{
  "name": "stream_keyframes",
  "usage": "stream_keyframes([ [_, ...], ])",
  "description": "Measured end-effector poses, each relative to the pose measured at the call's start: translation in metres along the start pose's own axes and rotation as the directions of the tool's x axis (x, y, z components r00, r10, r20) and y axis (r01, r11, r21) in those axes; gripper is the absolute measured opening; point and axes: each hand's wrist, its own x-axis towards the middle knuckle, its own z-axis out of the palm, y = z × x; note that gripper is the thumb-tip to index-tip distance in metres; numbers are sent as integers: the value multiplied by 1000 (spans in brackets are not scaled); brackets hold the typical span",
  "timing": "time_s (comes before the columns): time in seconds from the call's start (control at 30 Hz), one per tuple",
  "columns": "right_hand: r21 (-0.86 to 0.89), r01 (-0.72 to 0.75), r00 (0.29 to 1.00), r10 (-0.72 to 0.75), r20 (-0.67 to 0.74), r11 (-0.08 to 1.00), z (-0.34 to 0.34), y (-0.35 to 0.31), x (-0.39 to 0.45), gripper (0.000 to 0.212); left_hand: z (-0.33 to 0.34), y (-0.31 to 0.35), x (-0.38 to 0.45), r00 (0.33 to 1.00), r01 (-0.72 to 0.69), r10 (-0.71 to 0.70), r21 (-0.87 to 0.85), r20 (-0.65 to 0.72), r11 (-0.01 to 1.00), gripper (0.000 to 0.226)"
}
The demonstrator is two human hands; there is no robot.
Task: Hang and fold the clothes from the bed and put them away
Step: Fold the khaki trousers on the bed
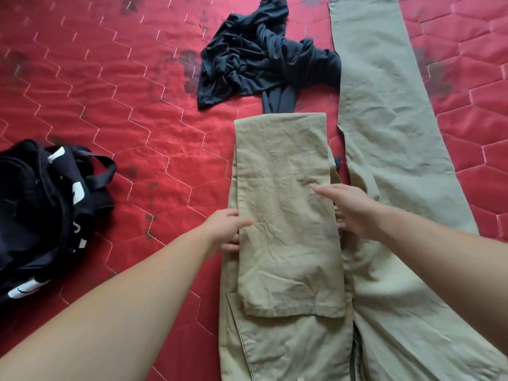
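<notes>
Khaki trousers (384,138) lie spread on the red quilted bed (110,92). Their left leg (286,215) is folded back on itself, while the right leg runs straight to the far edge. My left hand (226,229) holds the left edge of the folded leg, thumb on top and fingers tucked under the fabric. My right hand (349,210) lies on the fold's right edge with its fingers straight and spread. A crumpled dark navy garment (255,59) sits beyond the fold, partly under the trousers.
A black bag with white markings and loose straps (46,204) sits on the bed at the left. Bare red quilt stretches between the bag and the clothes.
</notes>
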Motion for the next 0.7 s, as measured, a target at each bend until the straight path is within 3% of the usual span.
stream_keyframes([
  [0.23,186,34,998,-42,42,982,-5,-74,35,21,-11,82,45,989,-148,136,-245,-65,958,16],
  [0.47,117,-35,999,32,29,993,-2,-118,97,47,-24,137,98,986,-155,125,-335,-110,929,40],
  [0.63,90,30,999,-29,-19,995,5,-151,127,24,-35,156,116,962,-260,204,-378,-183,888,18],
  [0.7,95,123,992,-118,-53,988,7,-166,135,45,-43,164,124,938,-343,281,-433,-203,834,23],
])
